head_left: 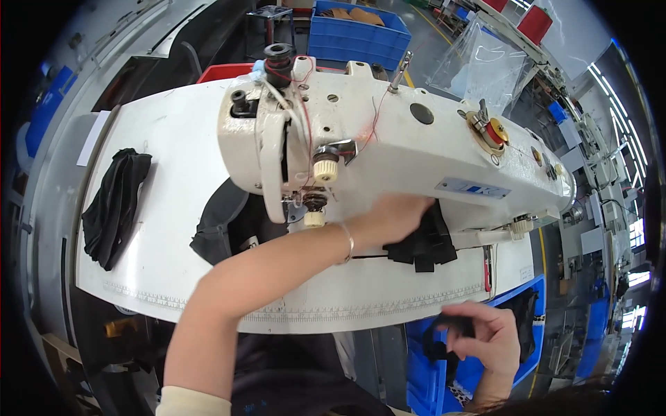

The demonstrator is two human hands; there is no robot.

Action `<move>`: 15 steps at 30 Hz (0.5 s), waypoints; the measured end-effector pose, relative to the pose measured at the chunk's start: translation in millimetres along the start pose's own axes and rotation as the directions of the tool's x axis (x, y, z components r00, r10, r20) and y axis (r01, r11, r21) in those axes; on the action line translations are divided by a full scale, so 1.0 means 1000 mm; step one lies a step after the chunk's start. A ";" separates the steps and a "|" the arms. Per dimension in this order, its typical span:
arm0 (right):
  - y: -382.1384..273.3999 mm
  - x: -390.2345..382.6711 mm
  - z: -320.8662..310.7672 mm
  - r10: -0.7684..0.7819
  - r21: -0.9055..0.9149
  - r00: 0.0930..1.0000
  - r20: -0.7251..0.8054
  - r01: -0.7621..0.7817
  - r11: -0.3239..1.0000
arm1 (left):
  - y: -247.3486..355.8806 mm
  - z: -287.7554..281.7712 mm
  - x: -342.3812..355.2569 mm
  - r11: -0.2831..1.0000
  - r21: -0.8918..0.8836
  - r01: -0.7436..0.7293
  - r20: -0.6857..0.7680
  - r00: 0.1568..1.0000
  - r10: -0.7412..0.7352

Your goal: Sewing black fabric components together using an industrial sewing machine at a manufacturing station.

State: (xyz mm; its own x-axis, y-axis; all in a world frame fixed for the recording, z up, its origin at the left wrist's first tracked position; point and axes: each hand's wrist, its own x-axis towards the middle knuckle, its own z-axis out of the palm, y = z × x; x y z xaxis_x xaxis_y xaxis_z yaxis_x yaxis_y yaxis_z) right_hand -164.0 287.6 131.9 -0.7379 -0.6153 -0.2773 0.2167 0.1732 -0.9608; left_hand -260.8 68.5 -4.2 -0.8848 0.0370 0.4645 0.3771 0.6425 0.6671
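Note:
My left arm reaches across the front of a white sewing machine point(388, 139). My left hand point(394, 216), smeared by motion, is beside a stack of black fabric pieces point(424, 244) beneath the machine's arm; its fingers do not show clearly. Curled above a blue bin, my right hand point(489, 340) is closed on a small black fabric strip point(437, 340), bent into a curve. Under the needle area lies a dark grey and black cloth piece point(220, 225), partly hidden by the machine head and my forearm.
Folded black cloth point(116, 208) rests on the white table point(173, 132), left of the machine. Red-handled snips point(488, 269) lie near its right end. The blue bin point(424, 381) holds more black cloth. Behind stand a blue crate point(359, 38) and a stool point(269, 15).

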 end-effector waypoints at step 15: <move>0.096 0.017 0.131 -0.283 -0.040 0.887 0.365 0.319 0.947 | 0.121 -0.171 -0.230 0.915 -0.198 0.352 -0.032 0.931 -0.365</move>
State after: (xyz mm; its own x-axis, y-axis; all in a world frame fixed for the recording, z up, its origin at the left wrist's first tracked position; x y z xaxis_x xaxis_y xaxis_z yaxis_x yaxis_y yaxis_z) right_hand -72.0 193.0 36.1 -0.4825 -0.8755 0.0282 -0.0561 -0.0013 -0.9984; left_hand 34.9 6.4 69.5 -0.9523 -0.2241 0.2072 0.0879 0.4489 0.8893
